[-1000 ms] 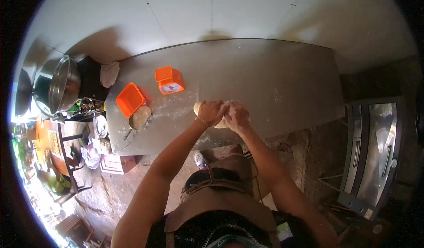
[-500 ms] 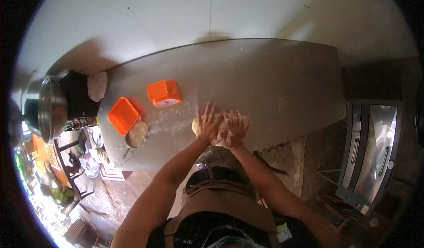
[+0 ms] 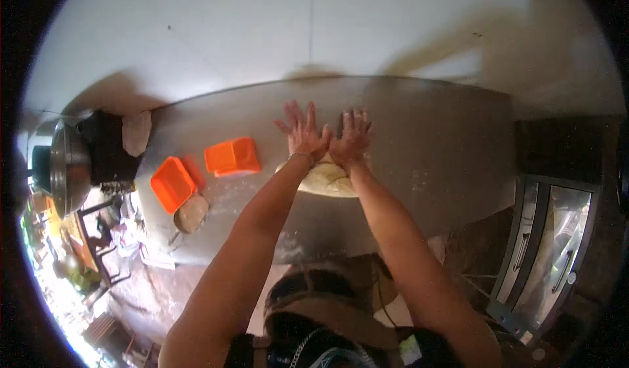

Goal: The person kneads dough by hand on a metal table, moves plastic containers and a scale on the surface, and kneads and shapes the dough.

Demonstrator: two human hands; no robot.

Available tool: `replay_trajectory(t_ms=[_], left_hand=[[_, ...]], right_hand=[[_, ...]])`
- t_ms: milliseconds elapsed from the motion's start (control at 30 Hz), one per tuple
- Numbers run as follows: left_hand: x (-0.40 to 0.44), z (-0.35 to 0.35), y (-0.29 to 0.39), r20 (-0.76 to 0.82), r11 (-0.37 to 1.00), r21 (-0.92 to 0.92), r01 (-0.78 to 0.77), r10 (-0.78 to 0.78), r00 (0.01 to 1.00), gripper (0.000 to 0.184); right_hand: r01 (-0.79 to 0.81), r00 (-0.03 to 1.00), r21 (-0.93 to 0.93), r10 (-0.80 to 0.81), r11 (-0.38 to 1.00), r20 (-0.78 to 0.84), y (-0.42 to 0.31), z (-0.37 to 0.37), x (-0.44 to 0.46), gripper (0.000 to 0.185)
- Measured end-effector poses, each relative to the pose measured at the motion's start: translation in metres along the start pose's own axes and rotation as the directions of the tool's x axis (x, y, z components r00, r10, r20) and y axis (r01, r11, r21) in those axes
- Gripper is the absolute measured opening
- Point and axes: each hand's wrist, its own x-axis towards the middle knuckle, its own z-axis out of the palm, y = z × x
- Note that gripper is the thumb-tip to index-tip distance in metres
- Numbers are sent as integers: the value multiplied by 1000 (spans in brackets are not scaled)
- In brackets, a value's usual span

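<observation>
A pale lump of dough (image 3: 326, 180) lies on the grey table (image 3: 432, 145), below the heels of both hands in the view. My left hand (image 3: 305, 132) has its fingers spread and points toward the wall, its palm over the far edge of the dough. Beside it, my right hand (image 3: 351, 137) is also stretched out, with the thumbs close together. Neither hand grips anything. The palms hide the dough's far edge.
On the table's left side are an orange scale (image 3: 232, 156), an orange tray (image 3: 172, 184) and a round pan (image 3: 191, 213) with flour-like powder. A large metal bowl (image 3: 69, 168) stands far left. A metal-framed glass-door cabinet (image 3: 547, 256) is at the right.
Both hands have pushed forward from the dough toward the wall, fingers now spread. More of the dough's near side shows. The view has shifted, so the orange things appear lower and further left.
</observation>
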Motion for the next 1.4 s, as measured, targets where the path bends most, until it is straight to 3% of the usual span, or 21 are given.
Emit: replay_trajectory(t_ms=[167,233,300,367,400,433,467,533,567,633,667,733,767,833,900,967,1100,1200,1300,1400], left_hand=[[-8,24,-2,-45,999,50,-16,18,999,83],[-33,12,-6,-64,997,56,-61,64,996,80],[-70,-16,-3,344,993,-20,-115,115,932,70],[-119,-33,-15,346,981,-88,-174,194,918,65],[-151,-37,-26,350,939,-223,-264,329,877,61],[-178,-42,-35,329,871,-352,-344,459,825,56],[-204,-47,-38,325,869,-345,-355,466,823,56],[-257,-47,-43,-38,788,-363,-497,521,853,45],[-266,-54,-44,-26,786,-365,-499,527,849,45],[-268,-65,-40,239,828,-465,-313,458,856,46],[-278,-60,-34,254,826,-469,-313,466,848,46],[-290,-46,-16,108,885,-196,-422,447,888,61],[-293,-29,-22,112,883,-202,-424,450,886,61],[-296,16,-40,-70,885,-110,-452,446,892,70],[-277,12,-36,-14,889,-200,-411,417,909,79],[-256,3,-24,-102,914,-112,-389,379,920,86],[-200,7,-11,-15,942,-139,-305,305,952,87],[-145,19,0,-12,960,-178,-215,217,976,88],[-97,29,8,-32,976,-177,-129,126,992,88],[-69,30,14,-106,988,-117,-104,92,990,89]], right_hand=[[19,996,-94,-26,995,-80,5,2,-9,68],[101,984,-70,-89,992,156,7,2,-31,66],[117,983,15,-118,993,143,-4,-26,-71,61],[122,983,92,-133,988,128,-18,-67,-122,56],[169,968,132,-190,977,165,-25,-92,-150,49],[220,949,173,-252,960,193,-31,-109,-174,44],[218,952,173,-248,961,180,-33,-116,-197,44],[283,959,249,-276,926,-64,-37,-121,-250,37],[269,963,251,-263,930,-61,-43,-125,-266,37],[33,977,169,-68,985,202,-48,-131,-279,37],[14,977,167,-50,986,209,-48,-117,-289,37],[228,951,56,-210,972,-228,-39,-66,-298,41],[222,953,51,-206,974,-224,-38,-58,-301,41],[187,957,31,-175,982,-230,-38,-48,-311,42],[197,967,113,-174,974,-186,-33,-50,-291,48],[107,992,74,-102,991,-76,-33,-57,-269,50],[111,994,75,-112,991,9,-17,-55,-211,52],[49,985,-4,-48,999,164,0,-41,-164,60],[-10,984,28,5,1000,177,10,-32,-107,63],[-13,996,4,12,1000,87,16,-22,-76,65]])
